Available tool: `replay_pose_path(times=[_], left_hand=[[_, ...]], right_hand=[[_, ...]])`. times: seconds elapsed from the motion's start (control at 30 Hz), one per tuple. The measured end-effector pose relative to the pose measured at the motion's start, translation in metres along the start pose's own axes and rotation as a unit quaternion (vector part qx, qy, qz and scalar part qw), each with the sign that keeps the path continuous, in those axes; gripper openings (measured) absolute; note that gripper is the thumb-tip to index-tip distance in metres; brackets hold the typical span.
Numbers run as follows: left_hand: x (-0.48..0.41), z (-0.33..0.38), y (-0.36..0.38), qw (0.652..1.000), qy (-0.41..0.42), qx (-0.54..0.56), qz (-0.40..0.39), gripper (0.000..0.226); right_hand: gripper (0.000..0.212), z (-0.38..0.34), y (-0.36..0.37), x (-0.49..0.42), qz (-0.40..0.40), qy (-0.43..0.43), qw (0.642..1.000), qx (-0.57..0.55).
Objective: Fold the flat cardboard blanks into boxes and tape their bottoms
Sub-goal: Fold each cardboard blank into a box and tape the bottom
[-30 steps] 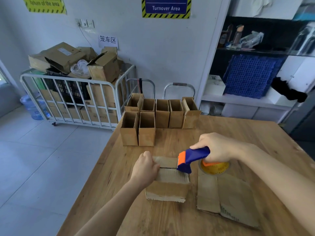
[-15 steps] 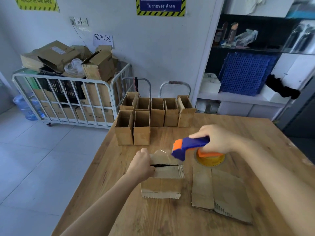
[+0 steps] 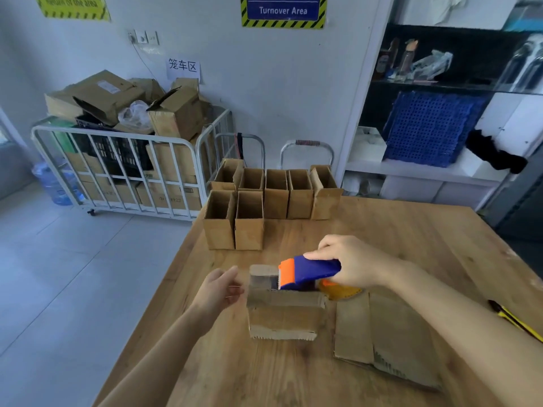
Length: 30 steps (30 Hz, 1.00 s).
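Box (image 3: 283,315) beside left fingers (image 3: 233,289), tape dispenser (image 3: 308,270) above

"Turnover Area" on blue wall sign (image 3: 283,10); "笼车区" on white paper label (image 3: 182,66)

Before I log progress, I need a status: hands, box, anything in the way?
Left hand open beside box. Right hand grips tape dispenser, nose on box's upturned face. Flat blanks right of box, not blocking.

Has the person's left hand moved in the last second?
Yes. The left hand was on top of the box at its left end. It has now pulled off leftward and sits beside the box's left side.
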State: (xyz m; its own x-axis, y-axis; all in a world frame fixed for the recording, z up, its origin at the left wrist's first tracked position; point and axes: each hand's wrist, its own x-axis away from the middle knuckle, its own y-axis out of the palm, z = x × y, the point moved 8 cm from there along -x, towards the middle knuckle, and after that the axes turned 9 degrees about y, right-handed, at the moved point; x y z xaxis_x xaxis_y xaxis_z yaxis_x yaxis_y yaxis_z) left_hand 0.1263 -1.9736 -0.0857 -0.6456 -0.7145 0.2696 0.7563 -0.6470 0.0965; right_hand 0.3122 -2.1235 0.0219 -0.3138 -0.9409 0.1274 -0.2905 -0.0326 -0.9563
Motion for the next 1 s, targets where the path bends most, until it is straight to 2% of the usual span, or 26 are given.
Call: replay_pose_path(times=[0.07, 0.2, 0.33, 0.43, 0.5, 0.6, 0.73, 0.87, 1.0], left_hand=[[-0.001, 0.005, -0.011, 0.997, 0.029, -0.061, 0.035, 0.02], [0.003, 0.018, -0.016, 0.984, 0.072, -0.144, 0.072, 0.024], [0.005, 0.03, -0.001, 0.966, 0.084, -0.241, 0.024, 0.046], [0.004, 0.029, 0.01, 0.963, 0.064, -0.258, -0.031, 0.076], [0.002, 0.027, 0.01, 0.952, 0.082, -0.293, -0.036, 0.085], [0.0, 0.021, 0.005, 0.96, 0.099, -0.263, -0.01, 0.076], [-0.002, 0.022, 0.012, 0.973, 0.125, -0.194, -0.008, 0.066], [-0.004, 0.03, 0.016, 0.951, 0.191, -0.244, -0.01, 0.06], [-0.006, 0.024, 0.015, 0.94, 0.191, -0.282, -0.01, 0.059]], right_hand=[[0.054, 0.007, 0.013, 0.001, -0.01, 0.008, 1.0, -0.014], [0.05, 0.016, 0.017, 0.006, 0.022, 0.002, 1.0, -0.019], [0.053, 0.022, 0.019, 0.002, 0.02, 0.02, 0.998, -0.055], [0.058, 0.034, 0.016, 0.001, 0.019, 0.062, 0.992, -0.108], [0.058, 0.036, 0.009, 0.001, 0.031, 0.067, 0.989, -0.128], [0.058, 0.033, -0.002, -0.001, 0.045, 0.052, 0.989, -0.132], [0.058, 0.028, -0.005, -0.008, 0.027, 0.04, 0.996, -0.073], [0.056, 0.032, 0.0, -0.012, -0.008, 0.058, 0.995, -0.076], [0.056, 0.039, 0.006, -0.014, -0.033, 0.069, 0.994, -0.075]])
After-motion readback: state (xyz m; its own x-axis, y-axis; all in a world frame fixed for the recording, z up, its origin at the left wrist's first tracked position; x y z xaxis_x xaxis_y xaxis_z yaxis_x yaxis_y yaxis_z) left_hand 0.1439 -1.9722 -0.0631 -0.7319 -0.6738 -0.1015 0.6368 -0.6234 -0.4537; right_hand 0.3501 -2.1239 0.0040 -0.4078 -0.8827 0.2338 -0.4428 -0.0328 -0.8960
